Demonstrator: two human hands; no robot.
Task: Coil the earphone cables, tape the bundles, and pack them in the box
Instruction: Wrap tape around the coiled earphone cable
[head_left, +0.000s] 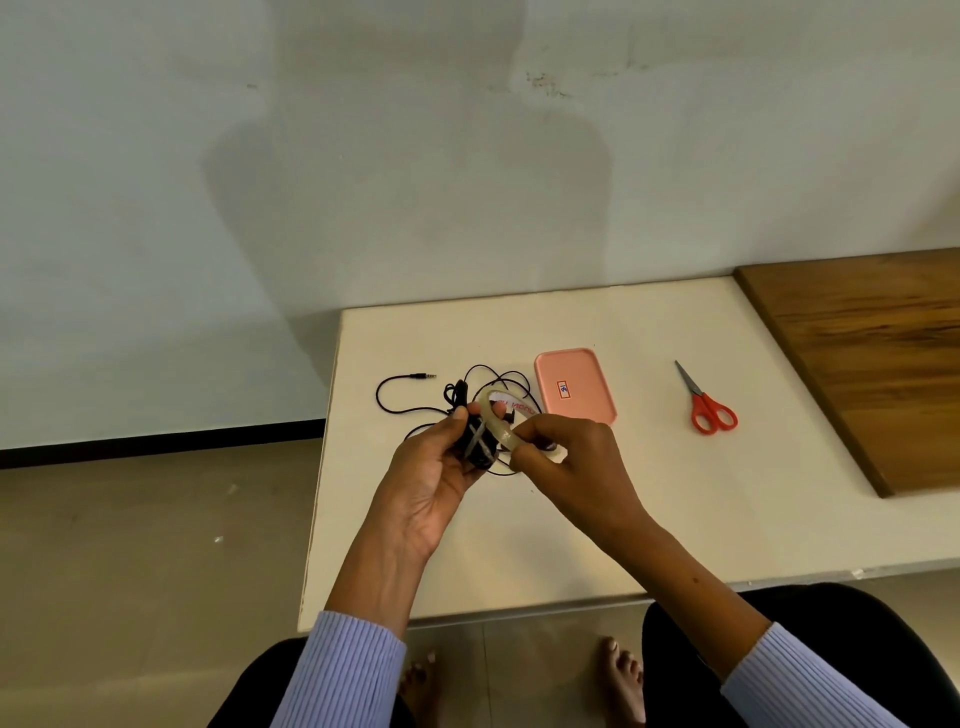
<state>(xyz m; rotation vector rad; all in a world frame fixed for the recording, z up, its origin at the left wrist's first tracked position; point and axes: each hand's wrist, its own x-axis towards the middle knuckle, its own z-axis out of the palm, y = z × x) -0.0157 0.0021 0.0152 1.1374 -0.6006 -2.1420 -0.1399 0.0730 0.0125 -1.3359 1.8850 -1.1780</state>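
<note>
A black coiled earphone bundle (478, 441) is crossed by pale, clear strips of tape, and the translucent, faintly yellowish tape roll (498, 421) beside it shows a white inner core with red lettering. The loose black earphone cable (387, 410) lies on the cream-white desk (675, 509), along with a salmon-pink flat plastic box (574, 384) bearing a small red, white and blue label and red-handled scissors (709, 408) with grey metal blades. A brown wood-grain board (872, 353) lies at the right, and the sleeves (345, 670) are lilac-blue with fine ribbed stripes.

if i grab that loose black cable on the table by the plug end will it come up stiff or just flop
Probably flop: the loose cable lies in slack curves on the table. It looks thin, so likely light. Its far end runs under the hands, so it may drag or snag there.
</note>
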